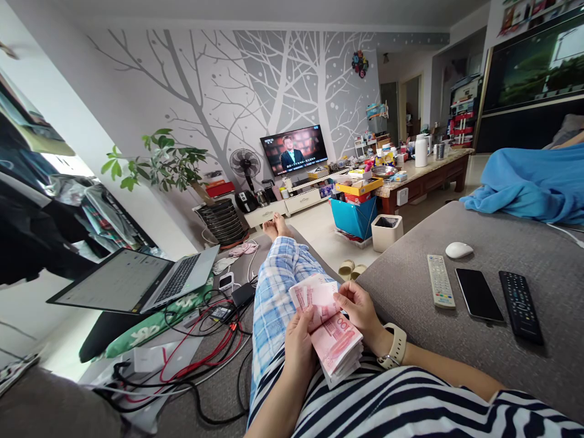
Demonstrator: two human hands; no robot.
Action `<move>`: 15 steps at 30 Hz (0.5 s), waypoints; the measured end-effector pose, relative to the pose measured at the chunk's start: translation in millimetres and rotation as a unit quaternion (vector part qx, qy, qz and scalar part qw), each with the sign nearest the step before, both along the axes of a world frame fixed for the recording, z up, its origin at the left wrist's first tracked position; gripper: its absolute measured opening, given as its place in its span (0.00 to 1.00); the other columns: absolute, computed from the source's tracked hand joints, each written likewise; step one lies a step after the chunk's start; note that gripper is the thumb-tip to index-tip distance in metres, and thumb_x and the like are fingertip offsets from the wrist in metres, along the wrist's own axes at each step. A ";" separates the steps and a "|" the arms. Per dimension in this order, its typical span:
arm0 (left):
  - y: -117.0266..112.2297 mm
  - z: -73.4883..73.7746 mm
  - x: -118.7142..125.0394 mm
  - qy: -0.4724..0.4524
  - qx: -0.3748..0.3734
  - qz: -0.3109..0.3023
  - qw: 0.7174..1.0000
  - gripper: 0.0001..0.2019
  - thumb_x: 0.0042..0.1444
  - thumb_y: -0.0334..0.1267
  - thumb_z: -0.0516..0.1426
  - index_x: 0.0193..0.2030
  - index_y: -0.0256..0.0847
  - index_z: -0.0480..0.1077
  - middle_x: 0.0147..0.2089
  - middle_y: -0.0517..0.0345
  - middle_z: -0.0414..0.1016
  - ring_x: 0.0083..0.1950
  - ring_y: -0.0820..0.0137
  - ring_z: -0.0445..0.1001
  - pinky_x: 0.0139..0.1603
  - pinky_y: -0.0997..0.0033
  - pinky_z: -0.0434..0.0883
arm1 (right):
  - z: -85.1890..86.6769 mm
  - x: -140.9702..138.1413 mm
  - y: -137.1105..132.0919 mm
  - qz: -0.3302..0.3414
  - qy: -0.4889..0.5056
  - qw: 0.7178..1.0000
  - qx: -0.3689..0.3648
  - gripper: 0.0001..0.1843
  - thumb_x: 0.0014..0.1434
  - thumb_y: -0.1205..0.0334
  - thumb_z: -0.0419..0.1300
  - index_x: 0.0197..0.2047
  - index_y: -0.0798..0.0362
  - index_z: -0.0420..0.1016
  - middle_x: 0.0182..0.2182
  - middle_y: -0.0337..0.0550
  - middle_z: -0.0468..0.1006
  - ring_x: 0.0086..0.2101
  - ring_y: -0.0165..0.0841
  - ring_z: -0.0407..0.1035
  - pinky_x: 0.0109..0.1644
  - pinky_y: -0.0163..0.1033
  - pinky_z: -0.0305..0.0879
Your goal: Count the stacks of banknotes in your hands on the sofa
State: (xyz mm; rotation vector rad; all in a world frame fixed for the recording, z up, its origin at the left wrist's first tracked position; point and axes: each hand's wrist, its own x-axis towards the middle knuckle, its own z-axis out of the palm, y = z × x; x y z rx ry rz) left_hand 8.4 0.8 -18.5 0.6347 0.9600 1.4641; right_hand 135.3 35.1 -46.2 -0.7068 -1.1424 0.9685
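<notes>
A thick stack of red 100 banknotes [336, 345] is bent over above my lap. My left hand [298, 340] grips the stack at its left side, thumb on top. With thumb and fingers pinched, my right hand [360, 307] holds the upper right edge of the notes that are folded away from the rest. Several notes fan out at the upper end. A watch with a pale strap [395, 345] is on my right wrist. My legs in blue checked trousers [278, 286] stretch out beyond the notes.
On the sofa [410, 255] to my right lie a pale remote [440, 281], a white mouse [458, 250], a phone [479, 294] and a black remote [520, 306]. At left are an open laptop [137, 283] and tangled cables [214, 340]. A blue bin [353, 216] stands ahead.
</notes>
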 end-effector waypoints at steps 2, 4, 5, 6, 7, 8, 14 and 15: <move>0.8 -1.3 -0.4 -0.003 0.001 -0.003 1.000 0.12 0.46 0.37 0.65 0.39 0.37 0.76 0.36 0.51 0.82 0.39 0.60 0.80 0.46 0.58 0.76 | -0.3 0.1 0.2 0.001 -0.007 1.000 0.000 0.16 0.55 0.51 0.63 0.25 0.51 0.66 0.21 0.34 0.66 0.25 0.30 0.59 0.29 0.35 0.56; 1.5 -2.3 -0.8 -0.004 0.004 -0.007 1.000 0.13 0.46 0.36 0.65 0.41 0.37 0.76 0.37 0.49 0.82 0.40 0.59 0.80 0.47 0.58 0.76 | -0.5 0.1 0.4 0.003 -0.013 1.000 0.000 0.17 0.55 0.51 0.63 0.23 0.51 0.65 0.20 0.34 0.65 0.24 0.30 0.58 0.29 0.35 0.55; 1.8 -2.7 -1.1 -0.005 0.004 -0.010 1.000 0.14 0.46 0.36 0.65 0.41 0.37 0.76 0.38 0.49 0.82 0.41 0.59 0.80 0.48 0.58 0.76 | -0.6 0.1 0.4 0.005 -0.013 1.000 0.000 0.17 0.55 0.51 0.62 0.23 0.51 0.65 0.20 0.34 0.65 0.24 0.30 0.58 0.29 0.36 0.55; 2.1 -3.2 -1.3 -0.006 0.005 -0.012 1.000 0.14 0.46 0.36 0.65 0.41 0.37 0.76 0.38 0.49 0.81 0.41 0.59 0.80 0.48 0.58 0.76 | -0.7 0.1 0.4 0.006 -0.013 1.000 0.001 0.17 0.56 0.51 0.62 0.23 0.52 0.65 0.20 0.34 0.65 0.24 0.30 0.58 0.29 0.35 0.55; 2.4 -3.8 -1.6 -0.006 0.005 -0.014 1.000 0.14 0.46 0.36 0.65 0.41 0.37 0.76 0.39 0.49 0.81 0.41 0.60 0.80 0.48 0.59 0.76 | -0.6 0.1 0.4 0.007 -0.012 1.000 0.001 0.17 0.56 0.51 0.62 0.23 0.52 0.65 0.20 0.34 0.65 0.24 0.30 0.58 0.29 0.35 0.55; 2.7 -4.6 -1.9 -0.005 0.005 -0.016 1.000 0.13 0.45 0.36 0.65 0.40 0.37 0.76 0.39 0.49 0.81 0.40 0.60 0.80 0.47 0.60 0.76 | -0.5 0.2 0.3 0.008 -0.012 1.000 0.002 0.17 0.56 0.51 0.62 0.23 0.52 0.64 0.20 0.34 0.64 0.24 0.30 0.58 0.29 0.35 0.55; 4.3 -9.4 -3.6 0.008 0.016 -0.016 1.000 0.14 0.44 0.38 0.66 0.38 0.36 0.75 0.37 0.49 0.81 0.33 0.63 0.79 0.43 0.61 0.76 | 0.2 1.6 -1.6 0.013 -0.019 1.000 0.009 0.18 0.56 0.52 0.61 0.22 0.52 0.62 0.19 0.32 0.61 0.23 0.28 0.55 0.28 0.35 0.52; 4.2 -9.5 -3.6 0.010 0.016 -0.017 1.000 0.15 0.44 0.38 0.67 0.39 0.36 0.75 0.36 0.49 0.81 0.32 0.64 0.79 0.42 0.61 0.76 | 0.3 1.8 -2.1 0.012 -0.020 1.000 0.008 0.18 0.57 0.52 0.61 0.22 0.52 0.62 0.19 0.32 0.61 0.24 0.28 0.55 0.28 0.35 0.52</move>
